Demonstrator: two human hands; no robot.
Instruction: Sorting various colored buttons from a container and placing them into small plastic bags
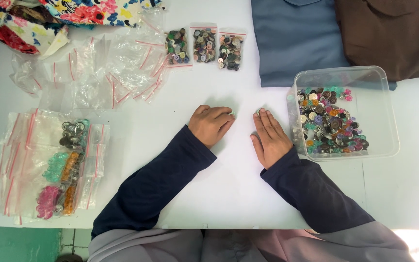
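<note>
Left hand: left hand (211, 124) rests knuckles-up on the smooth white table (229, 194), fingers curled, holding nothing.
Right hand: right hand (269, 137) lies flat, fingers pressed together, just beside the tub.
Tub: clear square plastic tub (384, 111), right, holds glossy mixed buttons (330, 121).
Bags: crinkly zip bags (64, 165), near left.

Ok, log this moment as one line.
left hand: flat on table | right hand: flat beside button tub | holding: nothing

Bright even light, soft shadows, sharp focus, overexposed bottom-right corner
</note>
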